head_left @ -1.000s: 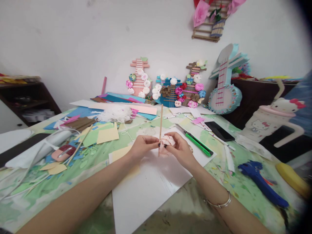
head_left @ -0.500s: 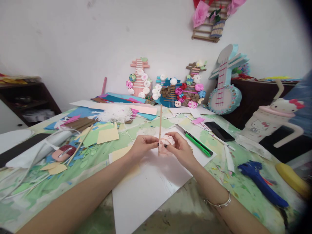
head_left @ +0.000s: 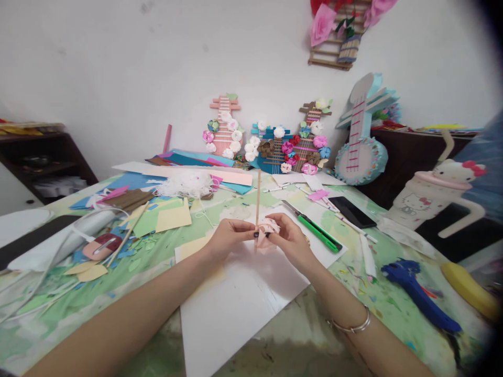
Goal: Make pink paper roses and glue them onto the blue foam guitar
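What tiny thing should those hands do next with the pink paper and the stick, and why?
I'd probably have the right hand gently pinch the pink paper closer to the stick, with the left hand steadying the stick. That seems sensible because the left hand already pinches the stick upright, and the right hand holds the crinkled paper right beside it.

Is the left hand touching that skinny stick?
Touching: the head view shows the left hand gripping the stick near its lower end, with no gap.
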`<move>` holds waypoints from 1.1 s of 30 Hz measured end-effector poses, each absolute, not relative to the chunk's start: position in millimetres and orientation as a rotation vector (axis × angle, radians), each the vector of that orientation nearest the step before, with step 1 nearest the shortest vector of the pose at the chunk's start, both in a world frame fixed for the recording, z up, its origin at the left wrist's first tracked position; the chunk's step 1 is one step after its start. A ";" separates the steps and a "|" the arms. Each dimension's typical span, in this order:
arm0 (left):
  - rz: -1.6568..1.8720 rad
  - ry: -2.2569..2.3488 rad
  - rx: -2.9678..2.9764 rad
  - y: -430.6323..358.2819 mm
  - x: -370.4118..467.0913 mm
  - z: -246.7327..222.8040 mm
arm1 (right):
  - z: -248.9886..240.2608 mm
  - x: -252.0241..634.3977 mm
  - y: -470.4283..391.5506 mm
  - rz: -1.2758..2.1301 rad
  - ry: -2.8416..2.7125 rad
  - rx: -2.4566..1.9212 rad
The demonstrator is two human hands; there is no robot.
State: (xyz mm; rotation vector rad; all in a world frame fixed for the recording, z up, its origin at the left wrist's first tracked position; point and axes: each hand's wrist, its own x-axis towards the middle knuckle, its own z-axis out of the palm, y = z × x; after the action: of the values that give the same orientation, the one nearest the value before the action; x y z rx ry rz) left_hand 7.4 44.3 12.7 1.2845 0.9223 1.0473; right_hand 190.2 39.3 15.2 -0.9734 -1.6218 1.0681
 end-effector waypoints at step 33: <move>0.985 0.894 1.245 40.7 7.5 17.6 | 19.4 189.8 35.8 1.064 -1.643 -1.010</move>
State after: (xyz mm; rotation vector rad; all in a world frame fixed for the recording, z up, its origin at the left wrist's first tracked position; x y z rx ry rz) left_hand 7.5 40.7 17.6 1.2452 0.8936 0.9846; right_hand 189.8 35.8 19.4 -1.0099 -1.6427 1.0641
